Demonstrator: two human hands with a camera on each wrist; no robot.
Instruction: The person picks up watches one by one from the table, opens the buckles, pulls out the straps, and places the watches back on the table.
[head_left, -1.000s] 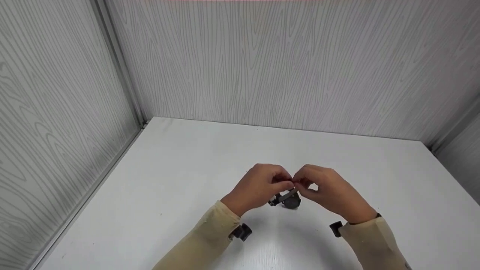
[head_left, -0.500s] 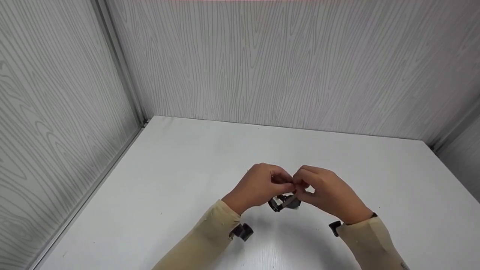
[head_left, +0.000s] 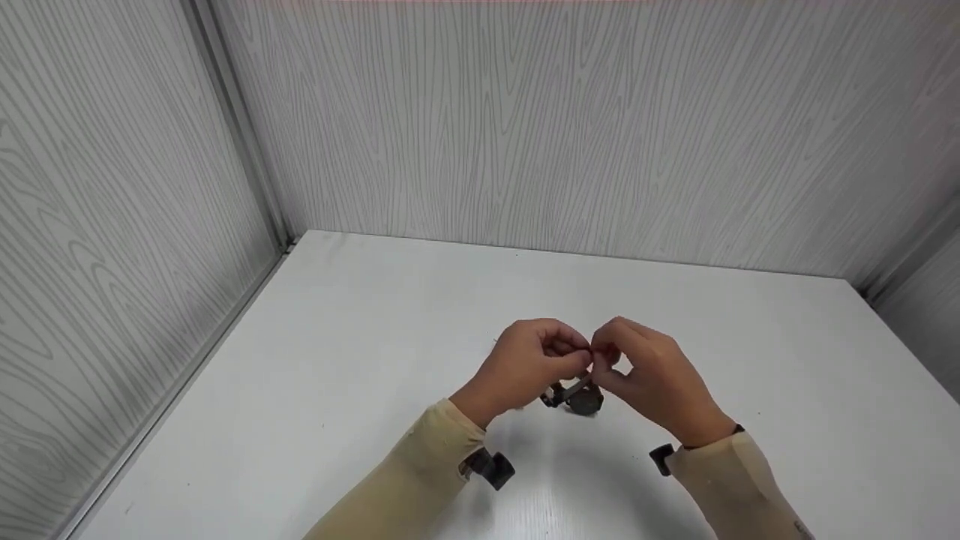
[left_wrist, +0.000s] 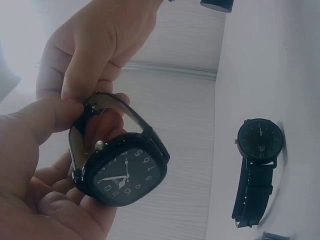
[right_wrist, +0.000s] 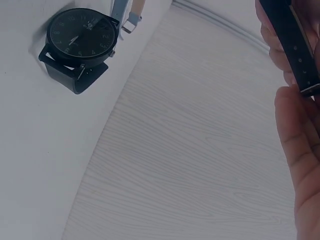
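A black wristwatch with a square face (left_wrist: 125, 170) hangs between my hands, its strap bent round into a loop in the left wrist view. My left hand (head_left: 529, 364) pinches the strap near the buckle, thumb on top, with other fingers behind the strap and case. My right hand (head_left: 652, 375) pinches the strap between thumb and forefinger, fingertips meeting those of the left. The right wrist view shows a row of holes along the black strap (right_wrist: 295, 50). The exact strap ends are hidden by my fingertips.
On the white table (head_left: 375, 322) below lies a round black wristwatch (right_wrist: 82, 35) with its strap fastened. Beside it shows a grey and tan strap with a buckle (right_wrist: 131, 22). Wood-grain panels (head_left: 525, 127) wall the back and sides.
Both hands lift slightly with the square wristwatch, which tilts a little between them. Their fingers stay on the strap, while the round wristwatch keeps its place on the table.
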